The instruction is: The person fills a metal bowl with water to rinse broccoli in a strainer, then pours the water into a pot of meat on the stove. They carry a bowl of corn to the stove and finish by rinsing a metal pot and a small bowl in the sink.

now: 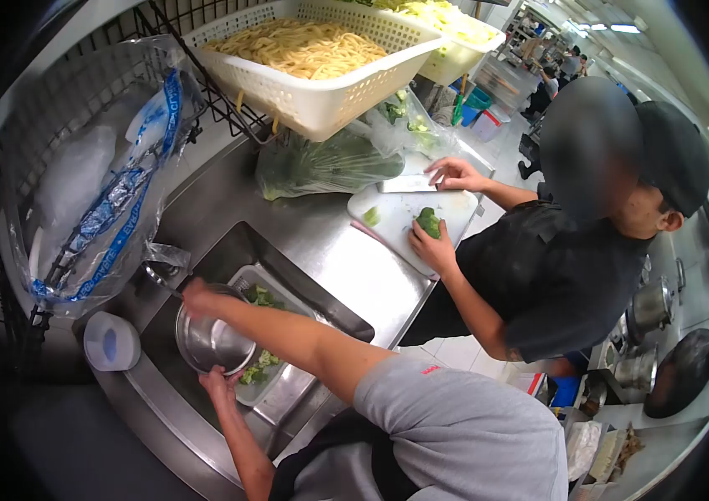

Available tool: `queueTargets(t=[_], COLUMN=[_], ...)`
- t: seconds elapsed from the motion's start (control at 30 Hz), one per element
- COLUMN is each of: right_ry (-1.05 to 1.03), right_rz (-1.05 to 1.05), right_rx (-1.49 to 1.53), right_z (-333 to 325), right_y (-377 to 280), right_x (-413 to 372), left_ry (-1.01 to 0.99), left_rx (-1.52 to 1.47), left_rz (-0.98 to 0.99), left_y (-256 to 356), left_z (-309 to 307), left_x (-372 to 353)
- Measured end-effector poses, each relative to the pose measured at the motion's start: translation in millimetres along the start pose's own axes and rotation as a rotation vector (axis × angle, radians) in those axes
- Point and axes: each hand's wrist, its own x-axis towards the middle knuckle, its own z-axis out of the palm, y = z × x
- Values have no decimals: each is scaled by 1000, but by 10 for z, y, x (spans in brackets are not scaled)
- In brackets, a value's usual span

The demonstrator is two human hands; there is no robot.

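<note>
My left hand (219, 386) grips the near rim of a shiny metal bowl (214, 338), which is held tilted over the sink (242, 242). My right hand (198, 299) is at the bowl's far side, beside the end of the metal faucet (161, 280). It is blurred, and its fingers cannot be made out. Under and beside the bowl, a pale plastic basket (296, 311) in the sink holds green broccoli pieces (264, 296).
A co-worker holds broccoli (429, 222) and a knife (409, 184) on a white cutting board (371, 230). Bagged greens (321, 167) lie behind. A noodle basket (329, 104) overhangs the counter. A plastic bag (104, 184) hangs left, above a white tub (112, 341).
</note>
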Motion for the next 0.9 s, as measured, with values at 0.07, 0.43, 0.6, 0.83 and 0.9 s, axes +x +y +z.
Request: queueTargets(t=[0.07, 0.43, 0.6, 0.83, 0.9], right_ry=[-35, -110, 54, -128, -103], right_rz=[-8, -17, -389, -721, -835], right_rx=[10, -415, -1270, -1674, -1705], right_z=[68, 446, 377, -336, -498], right_y=[-174, -1048, -964, 79, 86], right_x=[265, -130, -988, -2313, -2392], left_ry=[7, -47, -103, -212, -339], left_rx=[-156, -106, -120, 0, 179], left_rz=[-114, -54, -91, -249, -295], left_y=[-138, -71, -160, -206, 148], left_z=[-208, 24, -197, -796, -492], left_x=[183, 257, 352, 653, 379])
